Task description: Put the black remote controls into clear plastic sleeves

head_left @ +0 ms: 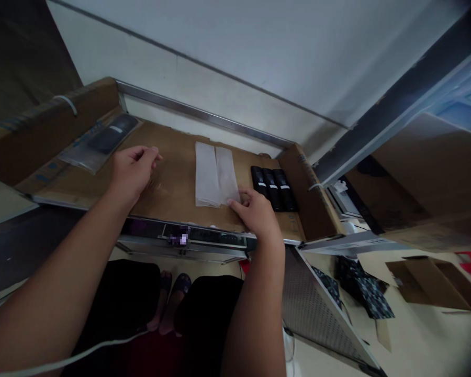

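Note:
My right hand [255, 212] rests on the cardboard-covered bench [172, 178], its fingertips pinching the near right corner of a stack of pale plastic bags [214, 175]. Just right of that hand lie three black remote controls [273, 187] side by side. My left hand [133, 170] hovers over the bench further left, fingers curled and touching a thin clear film that is hard to make out. Beyond it, at the far left, a black remote in a clear bag [102, 140] lies slanted.
Cardboard walls stand at the left [43, 131] and right [312, 191] ends of the bench, and a metal rail [204, 112] runs along the back against the wall. Cardboard boxes [435, 283] and dark cloth [363, 288] lie on the floor to the right.

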Demonstrator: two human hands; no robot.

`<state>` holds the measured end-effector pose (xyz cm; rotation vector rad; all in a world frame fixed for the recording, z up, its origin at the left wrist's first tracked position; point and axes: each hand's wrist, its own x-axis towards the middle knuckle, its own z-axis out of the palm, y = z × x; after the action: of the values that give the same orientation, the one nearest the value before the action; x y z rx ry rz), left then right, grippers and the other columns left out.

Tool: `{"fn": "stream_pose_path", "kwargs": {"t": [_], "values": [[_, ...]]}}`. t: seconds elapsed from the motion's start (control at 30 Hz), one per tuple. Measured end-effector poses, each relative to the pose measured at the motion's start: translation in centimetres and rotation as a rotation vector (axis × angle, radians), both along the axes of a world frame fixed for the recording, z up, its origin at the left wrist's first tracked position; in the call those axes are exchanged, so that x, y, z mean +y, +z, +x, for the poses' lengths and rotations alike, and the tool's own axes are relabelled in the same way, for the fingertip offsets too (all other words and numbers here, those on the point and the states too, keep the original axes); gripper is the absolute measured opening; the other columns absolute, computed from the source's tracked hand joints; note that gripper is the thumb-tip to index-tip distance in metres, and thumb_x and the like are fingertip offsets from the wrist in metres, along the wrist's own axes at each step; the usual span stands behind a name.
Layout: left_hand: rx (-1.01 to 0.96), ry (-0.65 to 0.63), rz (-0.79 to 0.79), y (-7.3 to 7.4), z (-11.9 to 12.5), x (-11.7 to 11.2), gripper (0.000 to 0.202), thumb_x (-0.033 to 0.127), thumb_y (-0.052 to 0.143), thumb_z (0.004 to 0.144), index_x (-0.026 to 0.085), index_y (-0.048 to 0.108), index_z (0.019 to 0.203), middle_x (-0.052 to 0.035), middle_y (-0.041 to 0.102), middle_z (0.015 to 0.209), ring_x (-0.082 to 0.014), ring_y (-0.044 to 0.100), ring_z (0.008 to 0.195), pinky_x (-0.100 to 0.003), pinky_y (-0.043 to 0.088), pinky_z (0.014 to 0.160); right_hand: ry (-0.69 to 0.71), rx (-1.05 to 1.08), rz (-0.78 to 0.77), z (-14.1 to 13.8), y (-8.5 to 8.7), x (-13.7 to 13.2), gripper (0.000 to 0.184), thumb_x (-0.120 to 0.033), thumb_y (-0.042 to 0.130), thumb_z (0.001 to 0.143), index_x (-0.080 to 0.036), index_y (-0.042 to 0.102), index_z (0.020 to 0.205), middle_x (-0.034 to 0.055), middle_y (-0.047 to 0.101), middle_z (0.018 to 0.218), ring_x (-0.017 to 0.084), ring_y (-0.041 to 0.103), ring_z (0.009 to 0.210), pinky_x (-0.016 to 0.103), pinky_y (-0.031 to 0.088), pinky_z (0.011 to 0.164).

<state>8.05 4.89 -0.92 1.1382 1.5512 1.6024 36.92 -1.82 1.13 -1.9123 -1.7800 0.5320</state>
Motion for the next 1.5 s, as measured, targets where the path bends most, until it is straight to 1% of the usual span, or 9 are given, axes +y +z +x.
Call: {"fn": "stream_pose_path", "kwargs": {"t": [0.17,0.3,0.4,0.63,0.87,1.1,1.33,1.4,1.5], "values": [[0.03,-0.01,-0.009,0.1,0.0,-0.2,0.022,0.034,0.064,0.084,0.016,0.07,0.074,0.0022,0.049,0.061,-0.0095,0.041,0.056,-0.026,0.027,0.052,-0.08,0.038,0.119,0.7,-0.2,-0.1,0.051,-0.052,0.063,0.094,-0.014,0.072,0.127,0.0083,0.075,0.086,0.023,0.068,0.079,0.034,0.049,0.077],[0.043,-0.033,-0.036,0.1,0.0,-0.2,0.024,0.038,0.062,0.087,0.017,0.07,0.077,0.0023,0.05,0.064,-0.0093,0.041,0.058,-0.026,0.027,0.054,-0.096,-0.019,0.24,0.3,-0.9,0.2,0.049,-0.047,0.067,0.09,-0.016,0.071,0.127,0.0131,0.075,0.103,0.027,0.069,0.091,0.04,0.052,0.086],[0.041,-0.012,-0.013,0.0,0.0,-0.1,0.021,0.033,0.064,0.085,0.016,0.071,0.074,0.0013,0.05,0.061,-0.0101,0.042,0.058,-0.026,0.028,0.053,-0.048,-0.101,0.213,-0.3,-1.2,0.3,0.049,-0.047,0.073,0.086,-0.017,0.072,0.125,0.0164,0.072,0.116,0.031,0.067,0.104,0.044,0.051,0.095],[0.047,-0.023,0.032,-0.2,-0.1,0.0,0.02,0.03,0.065,0.085,0.016,0.072,0.072,0.001,0.051,0.06,-0.0112,0.044,0.058,-0.027,0.029,0.054,-0.007,-0.135,0.158,-0.7,-1.2,0.0,0.05,-0.044,0.079,0.083,-0.015,0.071,0.123,0.0166,0.067,0.12,0.032,0.064,0.111,0.045,0.05,0.101],[0.045,-0.023,0.03,-0.2,-0.1,-0.1,0.02,0.031,0.066,0.085,0.017,0.071,0.071,0.0002,0.051,0.061,-0.0122,0.044,0.058,-0.027,0.031,0.055,0.045,-0.069,0.176,-0.3,-1.3,0.1,0.048,-0.037,0.082,0.081,-0.018,0.071,0.123,0.0138,0.07,0.117,0.028,0.067,0.103,0.042,0.053,0.094],[0.092,-0.001,-0.049,-0.2,-0.1,-0.1,0.022,0.041,0.064,0.084,0.024,0.07,0.072,-0.0017,0.055,0.065,-0.0159,0.047,0.057,-0.03,0.032,0.053,0.107,0.029,0.183,-0.8,-1.4,0.3,0.052,-0.034,0.083,0.08,-0.016,0.071,0.126,0.0144,0.073,0.122,0.026,0.068,0.102,0.041,0.054,0.093],[0.084,-0.016,0.023,-0.6,0.0,0.1,0.022,0.039,0.065,0.083,0.021,0.07,0.072,-0.0014,0.054,0.064,-0.0149,0.046,0.058,-0.028,0.033,0.054,0.045,0.179,0.21,0.1,-1.9,0.6,0.034,-0.037,0.07,0.089,-0.017,0.073,0.117,0.0114,0.076,0.114,0.021,0.069,0.088,0.037,0.054,0.087],[0.158,-0.009,0.064,-0.5,-0.1,-0.2,0.023,0.037,0.062,0.087,0.02,0.07,0.075,-0.0018,0.056,0.065,-0.016,0.05,0.062,-0.029,0.039,0.059,0.005,0.226,0.245,0.3,-2.0,0.7,0.033,-0.038,0.067,0.091,-0.016,0.074,0.114,0.0118,0.077,0.111,0.021,0.07,0.088,0.036,0.054,0.086],[0.533,0.081,0.198,0.2,-0.9,-0.9,0.021,0.035,0.059,0.092,0.018,0.071,0.088,-0.0072,0.067,0.087,-0.0227,0.062,0.087,-0.037,0.049,0.085,-0.033,0.267,0.283,0.3,-2.0,0.8,0.032,-0.041,0.063,0.094,-0.015,0.074,0.11,0.012,0.078,0.106,0.022,0.07,0.087,0.034,0.054,0.084]]}}
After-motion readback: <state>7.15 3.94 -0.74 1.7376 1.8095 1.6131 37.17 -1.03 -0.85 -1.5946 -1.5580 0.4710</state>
